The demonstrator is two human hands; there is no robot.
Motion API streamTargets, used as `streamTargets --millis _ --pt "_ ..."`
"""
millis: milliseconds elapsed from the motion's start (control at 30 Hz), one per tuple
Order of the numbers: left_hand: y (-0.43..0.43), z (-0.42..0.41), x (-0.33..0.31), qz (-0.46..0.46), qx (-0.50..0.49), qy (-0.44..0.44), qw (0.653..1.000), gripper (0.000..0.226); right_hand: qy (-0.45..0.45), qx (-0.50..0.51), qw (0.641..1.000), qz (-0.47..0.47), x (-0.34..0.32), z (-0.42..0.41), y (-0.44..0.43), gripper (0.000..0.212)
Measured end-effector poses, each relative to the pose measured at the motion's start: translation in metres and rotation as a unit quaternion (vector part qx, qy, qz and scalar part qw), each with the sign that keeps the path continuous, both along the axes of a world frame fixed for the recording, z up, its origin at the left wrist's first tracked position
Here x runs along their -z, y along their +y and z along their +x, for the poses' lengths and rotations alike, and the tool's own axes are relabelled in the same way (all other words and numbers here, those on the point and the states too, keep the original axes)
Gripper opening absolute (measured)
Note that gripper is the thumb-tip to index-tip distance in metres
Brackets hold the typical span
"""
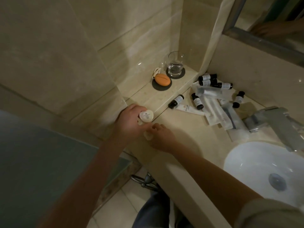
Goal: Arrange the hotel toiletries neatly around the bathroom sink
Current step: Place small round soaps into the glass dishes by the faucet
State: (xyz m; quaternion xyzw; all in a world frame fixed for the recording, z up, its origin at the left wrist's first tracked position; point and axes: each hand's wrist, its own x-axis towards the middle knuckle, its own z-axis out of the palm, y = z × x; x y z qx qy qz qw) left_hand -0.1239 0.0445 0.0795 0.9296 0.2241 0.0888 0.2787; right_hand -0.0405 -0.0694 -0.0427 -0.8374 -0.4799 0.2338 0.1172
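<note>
The stone counter (181, 129) runs away from me toward the mirror wall, with the white sink (246, 162) sunk at its right end and the tap (271, 119) behind it. Between the tap and the corner lies a loose heap of flat clear sachets (212, 111), overlapping at all angles. The small black-capped bottles (197, 101) are scattered on and around them, all on their sides. On the raised ledge (148, 96) stand a glass (175, 64) of water and an orange soap (162, 81), each on a dark round mat. Nearest me, at the counter's left edge, my left hand (130, 122) grips a round packet (146, 116), white with its label up, my fingers curled round its rim. I judge it light and firm inside, with a slick wrap that creases easily, so a gentle hold at the rim suits it. My right hand (162, 139) sits just beside it, fingers bent over a small pale lump (147, 135) on the counter. Whether it pinches that or only touches it, I cannot tell.
</note>
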Motion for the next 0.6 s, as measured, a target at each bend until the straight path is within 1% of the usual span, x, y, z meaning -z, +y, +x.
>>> streamTargets --millis 133,233,300,333,400,467,533,600 --pt "-0.001 0.001 -0.001 -0.010 -0.005 0.005 1.000 0.042 -0.034 -0.064 0.997 0.007 0.004 0.005 0.009 0.054" --pt "-0.001 0.001 -0.001 -0.010 -0.009 0.004 1.000 0.042 -0.008 -0.058 0.998 0.020 -0.002 0.012 0.015 0.043" --pt "-0.001 0.001 0.000 -0.012 -0.010 0.002 1.000 0.040 -0.037 -0.064 0.997 0.007 -0.005 0.015 0.015 0.037" --pt "-0.001 0.001 0.000 -0.011 -0.009 0.002 1.000 0.040 -0.058 -0.064 0.996 -0.007 -0.006 0.015 0.014 0.038" --pt "-0.002 0.000 0.000 -0.003 -0.003 0.003 1.000 0.039 -0.083 -0.049 0.995 -0.028 -0.006 0.016 0.010 0.046" --pt "-0.003 0.000 0.000 0.008 0.006 0.002 1.000 0.037 -0.080 -0.042 0.996 -0.028 -0.004 0.018 0.003 0.061" --pt "-0.003 -0.001 -0.001 0.014 0.011 0.003 1.000 0.034 -0.056 -0.071 0.996 -0.027 -0.005 0.020 -0.002 0.074" --pt "-0.004 -0.001 -0.001 0.015 0.015 0.006 1.000 0.034 -0.046 -0.110 0.992 -0.037 -0.005 0.022 -0.002 0.076"
